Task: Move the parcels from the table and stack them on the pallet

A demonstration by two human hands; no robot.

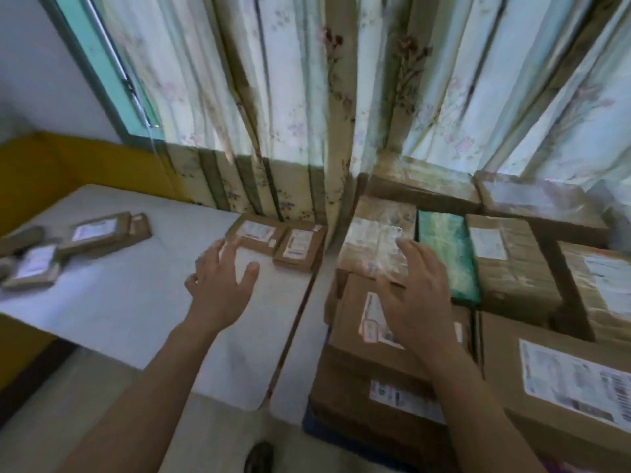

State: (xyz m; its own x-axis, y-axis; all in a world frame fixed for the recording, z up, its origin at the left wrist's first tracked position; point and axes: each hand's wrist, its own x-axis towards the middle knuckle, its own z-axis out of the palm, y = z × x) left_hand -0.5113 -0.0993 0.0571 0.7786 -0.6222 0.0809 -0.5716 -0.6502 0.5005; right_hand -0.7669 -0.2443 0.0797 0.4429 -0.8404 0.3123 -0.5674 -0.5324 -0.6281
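Observation:
A white table (112, 302) on the left carries small brown parcels: two side by side at its far right corner (254, 233) (299, 249) and several more at its left end (102, 232). My left hand (222, 285) hovers open over the table, just short of the corner pair. On the right, many cardboard parcels are stacked, among them a tape-wrapped one (372, 247), a green one (447, 254) and a large labelled box (372, 339). My right hand (416, 298) is spread open over the tape-wrapped parcel and the box below it, holding nothing.
Flowered curtains (307, 97) hang right behind the table and the stack. A blue pallet edge (309, 423) shows under the lowest box. A narrow gap of floor separates table and stack; a dark shoe (259, 457) is at the bottom.

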